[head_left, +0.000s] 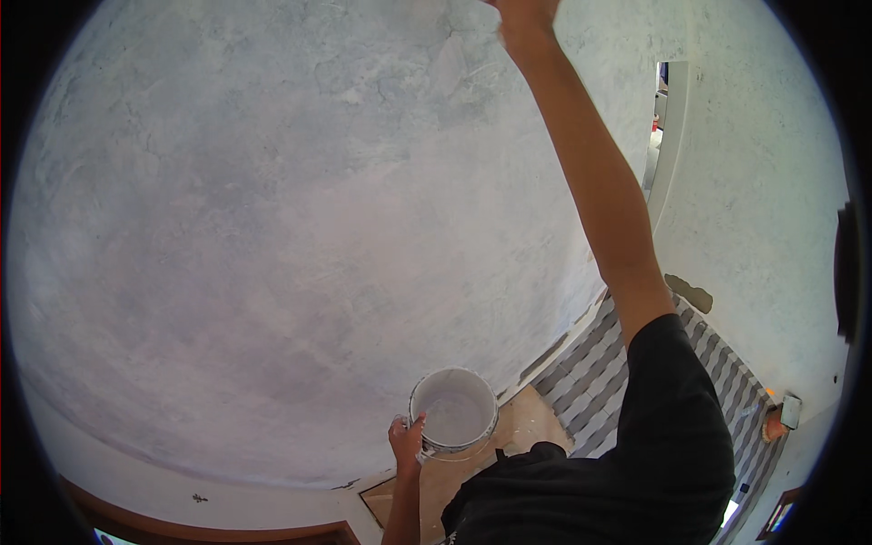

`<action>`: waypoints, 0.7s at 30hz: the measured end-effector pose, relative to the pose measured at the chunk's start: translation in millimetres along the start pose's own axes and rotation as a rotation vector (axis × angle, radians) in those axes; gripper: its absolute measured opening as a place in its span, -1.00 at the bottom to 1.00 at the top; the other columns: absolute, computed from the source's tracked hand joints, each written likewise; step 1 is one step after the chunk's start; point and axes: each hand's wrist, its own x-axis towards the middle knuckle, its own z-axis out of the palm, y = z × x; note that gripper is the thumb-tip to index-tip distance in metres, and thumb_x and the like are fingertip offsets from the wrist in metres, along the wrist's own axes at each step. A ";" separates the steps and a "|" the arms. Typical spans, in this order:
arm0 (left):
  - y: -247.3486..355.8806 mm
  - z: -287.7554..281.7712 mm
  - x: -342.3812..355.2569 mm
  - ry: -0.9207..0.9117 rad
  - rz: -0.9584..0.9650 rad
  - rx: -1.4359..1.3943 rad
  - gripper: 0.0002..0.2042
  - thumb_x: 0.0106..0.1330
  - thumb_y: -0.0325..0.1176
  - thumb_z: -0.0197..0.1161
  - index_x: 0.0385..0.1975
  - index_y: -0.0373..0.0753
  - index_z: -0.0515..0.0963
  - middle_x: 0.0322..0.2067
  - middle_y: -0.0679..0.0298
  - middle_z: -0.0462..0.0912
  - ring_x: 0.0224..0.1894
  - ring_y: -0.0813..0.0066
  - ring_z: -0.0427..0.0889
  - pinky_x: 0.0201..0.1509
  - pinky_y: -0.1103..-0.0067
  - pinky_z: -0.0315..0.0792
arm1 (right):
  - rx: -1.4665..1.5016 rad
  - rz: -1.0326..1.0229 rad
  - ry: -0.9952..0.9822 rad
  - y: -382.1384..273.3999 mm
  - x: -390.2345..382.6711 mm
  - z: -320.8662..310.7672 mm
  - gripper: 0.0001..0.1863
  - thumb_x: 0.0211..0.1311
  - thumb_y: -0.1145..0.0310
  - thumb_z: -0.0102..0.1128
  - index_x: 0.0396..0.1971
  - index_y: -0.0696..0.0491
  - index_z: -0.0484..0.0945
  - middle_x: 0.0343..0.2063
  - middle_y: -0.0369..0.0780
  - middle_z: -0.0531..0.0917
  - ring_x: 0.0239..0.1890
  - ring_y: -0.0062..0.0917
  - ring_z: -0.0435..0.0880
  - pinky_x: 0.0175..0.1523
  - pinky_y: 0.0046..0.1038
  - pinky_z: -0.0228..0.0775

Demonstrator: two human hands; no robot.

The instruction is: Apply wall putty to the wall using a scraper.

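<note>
My left hand (406, 443) grips the rim of a white bucket (457, 381) low in front of me, thumb over the edge. Inside, the bucket looks pale, with whitish residue on its walls; how much liquid it holds I cannot make out. A thin wire handle hangs down at its near side. My right arm stretches far up along a patchy grey-white wall (272, 227). Only part of my right hand (527, 16) shows at the upper edge; its fingers are mostly cut off, and anything in them is out of sight.
Below the bucket lies a tan board (527, 418), beside a grey and white patterned tile floor (586, 386). An orange-brown object (774, 425) with a grey block (790, 411) stands at the right. A narrow opening (656, 136) breaks the wall; a brown wooden frame (227, 534) curves along the lower left.
</note>
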 end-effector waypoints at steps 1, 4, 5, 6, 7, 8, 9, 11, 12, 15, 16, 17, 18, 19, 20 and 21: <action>-1.3 0.2 0.4 0.016 0.023 0.065 -0.61 0.05 -0.21 0.44 -0.61 -0.39 0.38 -0.66 0.20 0.46 -0.56 0.45 0.35 -0.46 0.44 0.31 | -0.011 0.004 -0.016 2.2 3.6 11.5 -0.87 0.09 0.50 0.22 -0.36 0.20 0.54 -0.51 -0.13 0.62 -0.59 -0.45 0.63 -0.51 -0.45 0.55; -6.6 4.2 1.9 0.044 0.106 0.140 -0.60 0.05 -0.21 0.44 -0.61 -0.40 0.37 -0.66 0.18 0.45 -0.55 0.43 0.35 -0.45 0.42 0.30 | -0.232 -0.157 0.028 28.5 -12.7 21.4 -0.91 0.09 0.52 0.22 -0.40 0.18 0.52 -0.52 -0.15 0.61 -0.59 -0.51 0.62 -0.52 -0.47 0.54; -7.8 2.6 1.4 0.054 0.162 0.152 -0.59 0.05 -0.21 0.43 -0.61 -0.40 0.37 -0.65 0.17 0.45 -0.55 0.41 0.34 -0.45 0.42 0.30 | -0.185 -0.196 -0.056 37.7 -26.8 11.1 -0.91 0.12 0.50 0.24 -0.44 0.17 0.50 -0.53 -0.17 0.62 -0.59 -0.55 0.62 -0.53 -0.50 0.53; -8.7 -0.7 1.8 0.054 0.160 0.153 -0.59 0.05 -0.21 0.43 -0.61 -0.40 0.37 -0.65 0.17 0.45 -0.55 0.41 0.34 -0.45 0.42 0.30 | -0.186 -0.193 -0.055 45.7 -41.7 0.0 -0.91 0.12 0.50 0.24 -0.44 0.17 0.50 -0.53 -0.17 0.62 -0.59 -0.55 0.62 -0.53 -0.50 0.53; -3.4 0.6 0.5 0.055 0.136 0.138 -0.59 0.05 -0.21 0.43 -0.61 -0.41 0.37 -0.65 0.17 0.45 -0.54 0.40 0.34 -0.44 0.41 0.30 | -0.126 -0.135 -0.045 50.3 -55.2 -10.7 -0.90 0.15 0.49 0.24 -0.43 0.17 0.51 -0.53 -0.18 0.62 -0.59 -0.55 0.62 -0.52 -0.50 0.54; 0.9 2.4 -3.3 0.059 0.109 0.123 -0.59 0.05 -0.21 0.43 -0.60 -0.41 0.37 -0.64 0.16 0.46 -0.54 0.39 0.34 -0.44 0.40 0.30 | -0.066 -0.072 -0.036 53.4 -63.7 -21.2 -0.89 0.17 0.47 0.25 -0.43 0.18 0.51 -0.53 -0.18 0.62 -0.59 -0.55 0.63 -0.51 -0.51 0.55; 3.1 3.3 -6.9 0.064 0.103 0.118 -0.59 0.05 -0.21 0.43 -0.60 -0.41 0.37 -0.64 0.16 0.46 -0.54 0.39 0.34 -0.44 0.40 0.30 | -0.115 -0.051 -0.063 53.1 -65.8 -32.1 -0.88 0.20 0.46 0.24 -0.40 0.18 0.52 -0.51 -0.18 0.63 -0.56 -0.55 0.64 -0.46 -0.51 0.59; 11.8 1.2 -7.6 0.035 0.061 0.106 -0.59 0.05 -0.22 0.43 -0.60 -0.41 0.37 -0.63 0.14 0.46 -0.54 0.39 0.34 -0.44 0.40 0.29 | -0.151 -0.010 -0.095 35.1 -53.5 -41.2 -0.88 0.20 0.47 0.24 -0.34 0.20 0.53 -0.51 -0.18 0.64 -0.54 -0.55 0.65 -0.44 -0.51 0.60; 16.9 0.6 -9.7 0.040 0.061 0.107 -0.59 0.05 -0.22 0.43 -0.60 -0.41 0.37 -0.63 0.14 0.46 -0.54 0.39 0.34 -0.44 0.40 0.29 | -0.188 0.032 -0.125 25.5 -46.8 -43.0 -0.85 0.20 0.47 0.23 -0.29 0.22 0.54 -0.50 -0.18 0.64 -0.52 -0.55 0.66 -0.42 -0.51 0.60; 33.3 0.3 -15.8 0.069 0.130 0.208 -0.59 0.05 -0.22 0.43 -0.60 -0.40 0.36 -0.63 0.16 0.45 -0.54 0.40 0.32 -0.45 0.41 0.29 | -0.402 -0.417 -0.394 -4.5 -10.3 -44.3 -0.75 0.20 0.47 0.25 -0.15 0.26 0.58 -0.34 -0.15 0.70 -0.39 -0.52 0.70 -0.31 -0.51 0.59; 34.5 1.3 -17.9 0.075 0.118 0.194 -0.59 0.05 -0.22 0.43 -0.60 -0.40 0.35 -0.64 0.18 0.44 -0.54 0.41 0.32 -0.45 0.41 0.29 | -0.490 -0.628 -0.466 -8.2 11.7 -46.2 -0.76 0.19 0.47 0.28 -0.15 0.24 0.59 -0.29 -0.15 0.71 -0.37 -0.50 0.71 -0.26 -0.51 0.59; 33.9 1.2 -20.7 0.087 0.098 0.180 -0.59 0.05 -0.22 0.44 -0.60 -0.39 0.35 -0.64 0.20 0.43 -0.54 0.42 0.31 -0.45 0.42 0.29 | -0.491 -0.627 -0.464 -12.3 27.8 -42.6 -0.76 0.19 0.47 0.28 -0.15 0.24 0.59 -0.29 -0.15 0.71 -0.37 -0.50 0.71 -0.26 -0.51 0.59; 34.7 1.6 -20.9 0.086 0.098 0.182 -0.59 0.05 -0.22 0.44 -0.60 -0.39 0.35 -0.64 0.20 0.43 -0.54 0.42 0.31 -0.45 0.42 0.29 | -0.649 -0.942 -0.534 -17.2 43.3 -39.1 -0.76 0.17 0.45 0.30 -0.16 0.18 0.61 -0.25 -0.16 0.71 -0.33 -0.46 0.72 -0.23 -0.49 0.58; 34.3 1.3 -20.7 0.099 0.095 0.225 -0.59 0.04 -0.22 0.44 -0.60 -0.39 0.35 -0.63 0.21 0.43 -0.54 0.43 0.32 -0.44 0.43 0.29 | -0.809 -1.260 -0.598 -18.8 53.7 -39.8 -0.76 0.16 0.44 0.32 -0.16 0.13 0.63 -0.22 -0.17 0.72 -0.29 -0.43 0.72 -0.19 -0.46 0.58; 33.5 1.6 -20.7 0.111 0.093 0.268 -0.59 0.04 -0.22 0.45 -0.59 -0.38 0.35 -0.63 0.22 0.44 -0.53 0.44 0.33 -0.44 0.44 0.30 | -0.814 -1.260 -0.598 -15.3 59.2 -44.6 -0.76 0.16 0.44 0.32 -0.16 0.13 0.63 -0.22 -0.17 0.72 -0.29 -0.43 0.72 -0.19 -0.46 0.58; 31.6 3.4 -20.7 0.105 0.095 0.269 -0.59 0.04 -0.22 0.45 -0.59 -0.38 0.35 -0.63 0.22 0.44 -0.53 0.44 0.33 -0.44 0.44 0.30 | -0.878 -1.204 -0.768 -9.9 61.6 -51.3 -0.76 0.16 0.42 0.32 -0.15 0.09 0.64 -0.19 -0.19 0.71 -0.26 -0.41 0.72 -0.18 -0.43 0.57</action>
